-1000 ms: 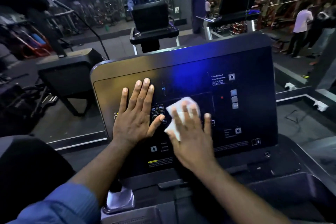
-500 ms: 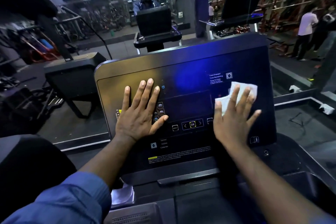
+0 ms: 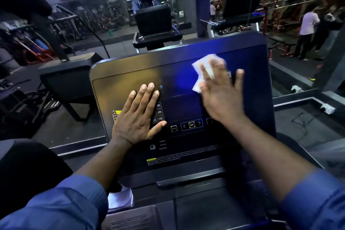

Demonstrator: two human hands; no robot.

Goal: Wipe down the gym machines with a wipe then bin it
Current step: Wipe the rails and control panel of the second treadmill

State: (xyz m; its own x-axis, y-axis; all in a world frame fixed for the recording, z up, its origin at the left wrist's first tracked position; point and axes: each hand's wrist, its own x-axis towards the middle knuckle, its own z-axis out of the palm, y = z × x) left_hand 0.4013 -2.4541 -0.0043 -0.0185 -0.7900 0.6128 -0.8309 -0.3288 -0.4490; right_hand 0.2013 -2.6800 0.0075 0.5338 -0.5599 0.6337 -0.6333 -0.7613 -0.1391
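**Right hand.** The right hand lies flat on the console of a gym machine. Its fingers are straight and spread apart, not curled round anything, and they press the wipe against the panel. The fingertips are blurred, so their exact placement cannot be told.

**Wipe.** It is white and crumpled, and lies on the far right part of the console face, just short of the far edge. It is pinned under the right fingers and shows past them toward the far edge and to their left. Its long axis runs roughly from the near side to the far side, leaning a little to the right. The whole wipe lies ahead of the palm, toward the far edge.

**Left hand.** The left hand rests palm down on the left half of the console, fingers straight and close together, holding nothing. It is well apart from the wipe, and the right hand is plainly the nearer.

**Console.** The lit OK button sits near the middle of the face, between the two wrists, and warning print runs along the near edge.

**Assessment.** Wiping of this console is in hand and the task is at an early to middle stage. The patch under the left hand cannot be reached until that hand lifts. The near strip also looks due for a pass, which means drawing the wipe back toward the near edge. No bin is in view.
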